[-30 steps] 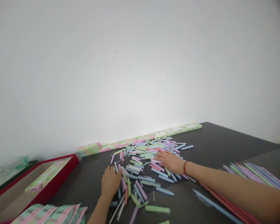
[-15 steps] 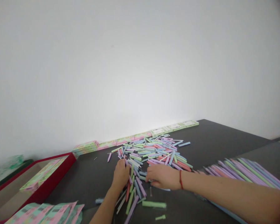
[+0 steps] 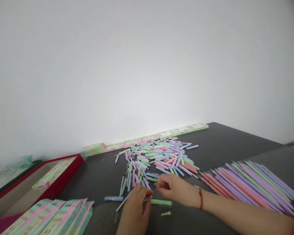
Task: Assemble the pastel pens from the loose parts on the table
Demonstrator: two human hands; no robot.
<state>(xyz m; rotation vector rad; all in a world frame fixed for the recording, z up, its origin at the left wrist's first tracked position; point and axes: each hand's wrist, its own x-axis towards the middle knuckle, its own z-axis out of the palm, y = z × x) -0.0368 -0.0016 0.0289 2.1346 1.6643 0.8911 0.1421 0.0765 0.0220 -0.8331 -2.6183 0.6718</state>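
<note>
My left hand [image 3: 136, 205] and my right hand [image 3: 176, 190] meet fingertip to fingertip at the near edge of a loose pile of pastel pen parts [image 3: 156, 157] on the dark table [image 3: 225, 143]. Both hands are pinched shut on small pen pieces that the fingers mostly hide. A red string circles my right wrist. A green pen barrel [image 3: 161, 202] lies on the table just under the hands, with a short green cap [image 3: 166, 213] nearer to me. A thin white refill [image 3: 122, 203] lies slanted beside my left hand.
A row of long pastel pens [image 3: 250, 184] lies side by side at the right. A red tray [image 3: 66, 178] holding cards stands at the left, a fanned stack of pink and green cards [image 3: 51, 217] in front of it. More cards [image 3: 142, 141] line the wall.
Both hands have left the pile and drawn back toward me. One second ago they lay flat and spread on the pens; now they are pinched together at the pile's near edge.
</note>
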